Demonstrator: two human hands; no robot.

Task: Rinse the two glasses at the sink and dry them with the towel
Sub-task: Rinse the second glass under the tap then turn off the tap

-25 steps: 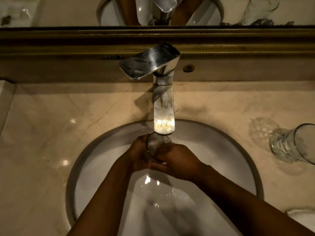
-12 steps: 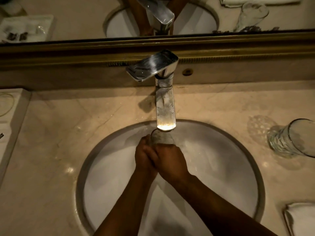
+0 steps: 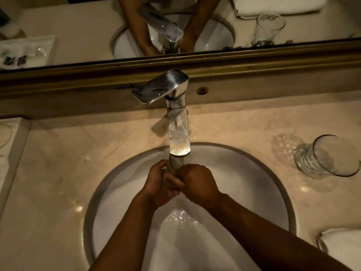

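Observation:
Both hands hold one clear glass [image 3: 176,166] right under the spout of the chrome tap [image 3: 178,133], over the white sink basin [image 3: 244,182]. My left hand [image 3: 158,184] grips it from the left, my right hand [image 3: 197,182] curls round it from the right, so most of the glass is hidden. Water glints in the basin below my wrists. The second glass [image 3: 326,156], clear with a patterned base, stands on the marble counter to the right of the sink. A folded white towel [image 3: 343,249] lies at the counter's right front edge.
The tap's lever handle [image 3: 162,86] points left above the spout. A gold-framed mirror [image 3: 78,26] runs behind the marble counter [image 3: 58,163]. A white tray [image 3: 11,145] sits at the left edge of the counter.
Both hands have closed more tightly round the glass and shifted it up under the spout. The camera has tilted up, so more of the mirror shows.

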